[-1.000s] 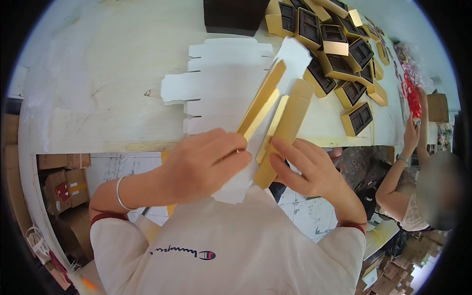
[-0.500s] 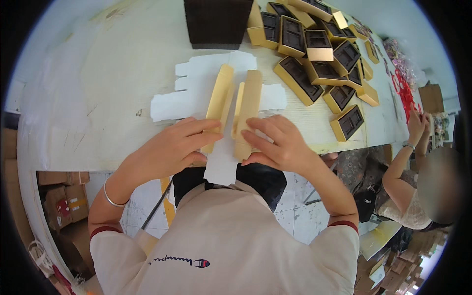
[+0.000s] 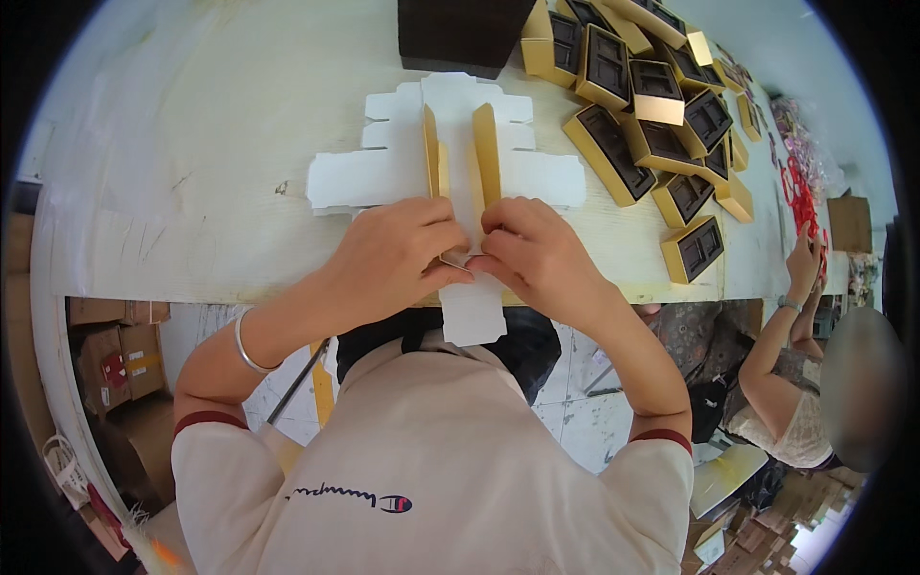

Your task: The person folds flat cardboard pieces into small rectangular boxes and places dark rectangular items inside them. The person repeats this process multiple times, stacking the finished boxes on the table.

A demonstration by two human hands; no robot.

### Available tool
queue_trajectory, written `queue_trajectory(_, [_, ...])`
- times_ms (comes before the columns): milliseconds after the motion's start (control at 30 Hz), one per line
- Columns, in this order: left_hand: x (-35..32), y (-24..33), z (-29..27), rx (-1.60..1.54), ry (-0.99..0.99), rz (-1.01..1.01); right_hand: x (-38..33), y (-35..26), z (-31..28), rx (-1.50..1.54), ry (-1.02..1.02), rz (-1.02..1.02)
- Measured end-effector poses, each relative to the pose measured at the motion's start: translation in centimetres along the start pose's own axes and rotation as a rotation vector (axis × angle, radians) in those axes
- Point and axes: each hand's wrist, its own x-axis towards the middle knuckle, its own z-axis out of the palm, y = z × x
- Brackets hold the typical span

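The left hand and the right hand meet almost fingertip to fingertip over a half-folded carton, white inside and gold outside. The left hand is clamped on the near end of the carton's left side, thumb below and fingers above, with a small flap between them; the right hand pinches the near end of the opposite side in like manner, its exact grip partly hidden by the fingers. Beyond the hands, two gold walls stand raised along a white strip, while on the near side of both hands a white end flap projects past the table edge. Beneath the carton, and reaching out past either hand, lie flat white blanks on the pale table. Farther from the hands, straight ahead, stands a dark block. Ahead and to the right of the right hand is a heap of gold boxes with dark inserts; well apart, farther right, a co-worker reaches toward red strands.
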Motion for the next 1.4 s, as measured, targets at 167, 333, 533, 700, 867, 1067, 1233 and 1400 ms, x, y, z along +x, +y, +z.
queue_trajectory(167, [0.1,0.9,0.4,-0.019,0.071,-0.075,0.6,-0.5,-1.5,0.428,-0.106,0.22])
queue_trajectory(333, [0.0,0.8,0.6,-0.054,0.063,-0.085,0.3,0.1,-1.4,0.379,-0.094,0.174])
queue_trajectory(533, [-0.1,0.6,1.2,-0.107,0.132,-0.056,-0.6,0.3,0.3,0.009,0.078,-0.049])
queue_trajectory(700, [0.2,0.7,1.2,0.033,0.139,-0.011,-0.6,-0.9,-0.1,-0.058,0.071,0.012])
queue_trajectory(867, [0.3,0.5,0.8,-0.041,0.105,-0.062,-4.1,-3.0,-0.5,-0.35,0.018,-0.157])
queue_trajectory(1067, [0.9,0.5,-0.9,-0.269,-0.069,-0.232,-0.7,-1.6,0.2,-0.104,0.283,-0.082])
queue_trajectory(1233, [0.8,-0.9,-1.1,-0.456,-0.074,-0.26,-0.1,-1.0,2.0,0.287,0.407,0.288])
queue_trajectory(1400, [1.4,0.7,-1.0,-0.492,-0.035,-0.389,-0.3,0.0,1.9,-0.246,0.406,0.004])
